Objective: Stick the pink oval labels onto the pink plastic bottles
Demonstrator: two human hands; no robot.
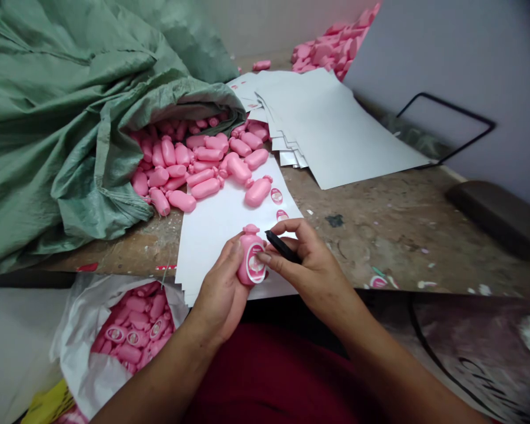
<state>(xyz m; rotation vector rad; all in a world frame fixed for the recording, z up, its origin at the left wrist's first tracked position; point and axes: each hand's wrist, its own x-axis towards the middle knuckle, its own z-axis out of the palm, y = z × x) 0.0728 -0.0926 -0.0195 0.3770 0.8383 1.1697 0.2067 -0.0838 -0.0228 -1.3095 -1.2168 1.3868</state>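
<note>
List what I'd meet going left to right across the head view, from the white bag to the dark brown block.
White bag → left hand → labelled pink bottle → right hand holding a black pen-like tool → dark brown block.

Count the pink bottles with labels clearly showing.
4: one pink bottle in the left hand, three labelled bottles in the white bag; more may be hidden there.

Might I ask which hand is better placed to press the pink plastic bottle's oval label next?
Likely the right hand: it holds a slim black tool, but its thumb reaches the label; the left hand grips the bottle.
</note>
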